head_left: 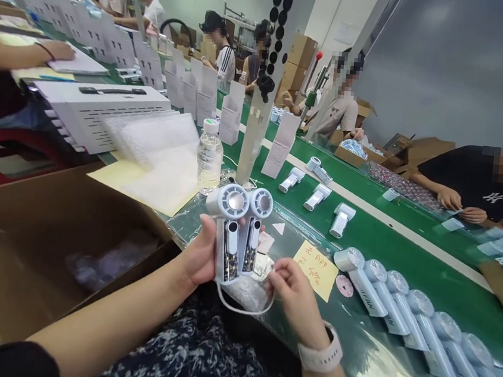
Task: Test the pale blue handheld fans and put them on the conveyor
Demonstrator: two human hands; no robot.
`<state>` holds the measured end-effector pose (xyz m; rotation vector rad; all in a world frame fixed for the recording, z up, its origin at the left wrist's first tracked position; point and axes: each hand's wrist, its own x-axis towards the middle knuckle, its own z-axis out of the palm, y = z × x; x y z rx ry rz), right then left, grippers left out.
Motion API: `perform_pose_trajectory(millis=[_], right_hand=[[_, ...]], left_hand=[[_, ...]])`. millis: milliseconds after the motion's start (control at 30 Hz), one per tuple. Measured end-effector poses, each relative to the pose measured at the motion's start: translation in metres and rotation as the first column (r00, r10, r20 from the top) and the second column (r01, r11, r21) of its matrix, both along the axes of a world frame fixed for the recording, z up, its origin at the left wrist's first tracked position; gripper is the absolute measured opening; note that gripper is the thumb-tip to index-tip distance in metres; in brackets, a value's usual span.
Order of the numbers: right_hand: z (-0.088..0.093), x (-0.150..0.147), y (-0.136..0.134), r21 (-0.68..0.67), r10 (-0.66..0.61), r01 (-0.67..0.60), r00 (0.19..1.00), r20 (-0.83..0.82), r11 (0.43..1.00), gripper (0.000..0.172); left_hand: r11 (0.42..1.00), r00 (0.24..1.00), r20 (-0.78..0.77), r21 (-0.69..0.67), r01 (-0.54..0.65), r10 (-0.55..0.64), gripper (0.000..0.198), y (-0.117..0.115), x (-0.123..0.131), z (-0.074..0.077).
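Observation:
Two light-blue handheld fans stand side by side in my left hand (202, 254), whose thumb presses the outer handle. On the nearer fan (234, 203) and the other fan (261, 204), the handle fronts are uncovered and circuit boards show. A white cable (238, 311) loops from the bottom of the fans across to my right hand (292, 289). The right fingers pinch that cable near its end; its tip is hidden. Below the fans lies a clear plastic bag (247, 294). Beside my right hand is a yellow note (316, 270) with red handwriting.
Bagged fans (406, 316) lie in a row at right. Several loose fans (318, 196) rest on the green conveyor belt (375, 249). A clear bottle (210, 157) stands ahead, near a metal post (259, 117). At left is a large cardboard box (48, 239). Co-workers sit along the line.

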<state>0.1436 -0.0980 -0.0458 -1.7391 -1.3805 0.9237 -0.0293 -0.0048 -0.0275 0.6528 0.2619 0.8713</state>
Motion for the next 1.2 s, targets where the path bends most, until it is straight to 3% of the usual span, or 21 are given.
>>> perform_pose_trajectory(millis=[100,167,367,467,533,667,767,933,1100,1200], right_hand=[[0.011,-0.024,-0.021,0.009,0.138,-0.146,0.909,-0.394,0.989,0.032],[0.017,-0.036,-0.027,0.01,0.129,-0.146,0.832,-0.54,0.989,0.034],[0.017,-0.048,-0.028,0.124,0.023,0.042,0.875,-0.483,0.991,0.037],[0.008,-0.057,-0.031,0.094,-0.035,0.105,0.829,-0.558,0.99,0.041],[0.004,-0.061,-0.032,0.08,-0.021,0.087,0.796,-0.605,0.993,0.043],[0.008,-0.057,-0.032,0.215,0.091,-0.008,0.921,-0.378,0.977,0.038],[0.015,-0.052,-0.032,0.311,0.12,-0.026,0.949,-0.29,0.95,0.037],[0.012,-0.056,-0.033,0.197,-0.033,0.128,0.905,-0.423,0.972,0.04],[0.002,-0.065,-0.034,0.11,-0.065,0.193,0.719,-0.692,0.975,0.047],[0.0,-0.061,-0.037,0.125,-0.065,0.189,0.763,-0.643,0.974,0.043]], left_hand=[[0.999,0.999,0.039,0.038,-0.029,0.028,0.061,0.001,0.008,0.009],[0.997,0.998,0.044,0.058,-0.046,0.044,0.06,0.0,0.015,0.012],[0.995,0.999,0.035,0.097,-0.027,0.024,0.062,-0.007,0.025,0.015],[0.99,0.997,0.028,0.123,-0.072,0.069,0.06,-0.009,0.025,0.011],[0.99,0.997,0.015,0.122,-0.072,0.071,0.058,-0.009,0.025,0.009],[0.993,0.996,0.025,0.077,-0.085,0.083,0.06,-0.009,0.022,0.01],[0.996,0.992,0.091,0.003,-0.091,0.091,0.061,-0.008,0.019,0.017],[0.997,0.995,0.086,0.06,-0.051,0.046,0.06,-0.011,0.017,0.022],[0.972,0.995,0.073,0.22,-0.081,0.066,0.061,-0.017,0.02,0.01],[0.959,0.996,0.076,0.273,-0.072,0.053,0.062,-0.017,0.022,0.004]])
